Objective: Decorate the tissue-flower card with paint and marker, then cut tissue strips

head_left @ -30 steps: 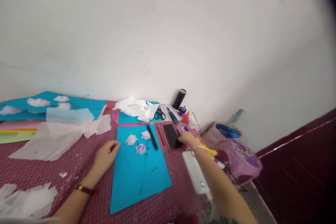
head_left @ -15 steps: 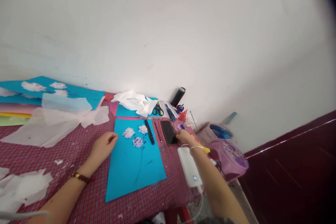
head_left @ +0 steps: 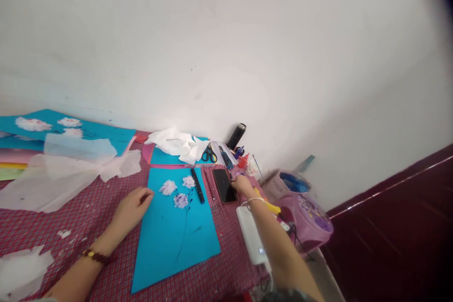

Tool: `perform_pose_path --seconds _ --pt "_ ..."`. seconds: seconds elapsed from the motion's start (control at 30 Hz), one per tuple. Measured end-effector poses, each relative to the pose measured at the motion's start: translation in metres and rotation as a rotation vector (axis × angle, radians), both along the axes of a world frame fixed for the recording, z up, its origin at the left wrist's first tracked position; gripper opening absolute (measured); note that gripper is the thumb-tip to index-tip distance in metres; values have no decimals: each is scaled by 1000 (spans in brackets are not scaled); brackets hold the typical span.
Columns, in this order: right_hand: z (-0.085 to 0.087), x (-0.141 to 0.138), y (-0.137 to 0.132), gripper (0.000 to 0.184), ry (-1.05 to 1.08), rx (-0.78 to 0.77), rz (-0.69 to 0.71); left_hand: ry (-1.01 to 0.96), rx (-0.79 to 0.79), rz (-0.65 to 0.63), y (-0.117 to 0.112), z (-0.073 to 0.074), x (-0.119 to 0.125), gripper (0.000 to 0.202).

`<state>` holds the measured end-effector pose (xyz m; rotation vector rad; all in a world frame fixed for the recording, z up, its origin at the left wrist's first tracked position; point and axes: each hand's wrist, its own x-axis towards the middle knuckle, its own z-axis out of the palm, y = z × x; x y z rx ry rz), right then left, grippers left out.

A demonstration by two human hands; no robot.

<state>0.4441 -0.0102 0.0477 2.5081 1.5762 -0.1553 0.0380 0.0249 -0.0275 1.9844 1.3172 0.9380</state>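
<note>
Sheet of blue paper [head_left: 168, 233] flat on table [head_left: 228, 250], between both hands. Left hand [head_left: 130, 209] at its edge, grip loosely parted; right hand [head_left: 243, 186] beside phone [head_left: 224, 187], grip cannot be told.

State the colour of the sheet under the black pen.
The sheet is bright blue; head view shows it best.

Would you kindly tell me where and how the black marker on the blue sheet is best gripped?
I'd pinch the black marker across mid-barrel, coming from above on its right: it is slim and lies flat, and the pale flowers on the blue sheet sit close on its left.
</note>
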Motion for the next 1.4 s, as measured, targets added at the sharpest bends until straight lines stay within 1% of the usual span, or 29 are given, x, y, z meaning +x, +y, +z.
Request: perform_pose_path --seconds 0.17,0.33,0.5,0.67,0.73,0.83,0.9,1.0,1.13,1.2,1.4 --pt "3 -2 -1 36 53 15 -49 23 29 -35 -1 2 2 31" --pt "0 1 -3 35 109 61 -89 25 54 -50 -1 1 3 30" --pt "-2 -6 -7 33 187 148 -60 16 47 -53 -2 2 4 30" --pt "-3 -17 -9 32 237 252 -10 9 38 -25 -5 2 5 30" --pt "0 -13 -8 32 222 291 -13 3 30 -17 -5 1 5 30" --pt "4 1 -2 34 175 323 -30 -2 24 -27 -5 -1 4 31" --pt "4 11 4 35 146 319 -22 -3 23 -40 -4 -1 4 30" --pt "-3 19 13 35 122 277 27 0 18 -54 -3 -3 4 30" --pt "-17 20 26 34 114 192 116 7 11 -74 -3 -3 4 29" --pt "-21 20 32 34 103 158 147 7 12 -83 -3 -2 4 28" --pt "-21 22 43 34 71 92 199 -10 18 -71 -8 2 7 24"
